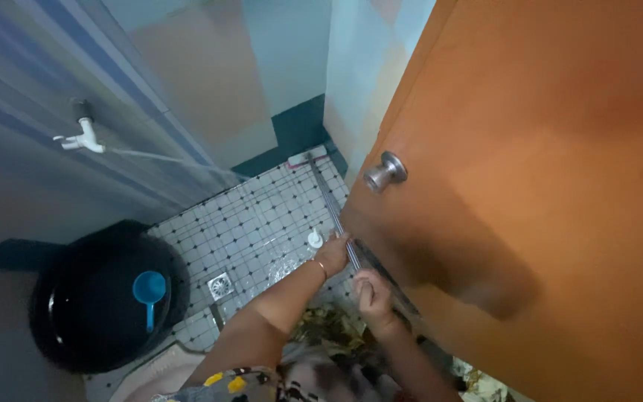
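While both hands — left (333,255), right (373,296) — clenched the mop handle (334,211), its head (307,157) lay at the far wall; the tiled floor (254,223) gleamed partly wet — mopping apparently midway.

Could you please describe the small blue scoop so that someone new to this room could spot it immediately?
Look to the big black tub by the left wall, under the white tap. The blue scoop sits inside it, a round cup with a short straight handle, the only bright blue thing there.
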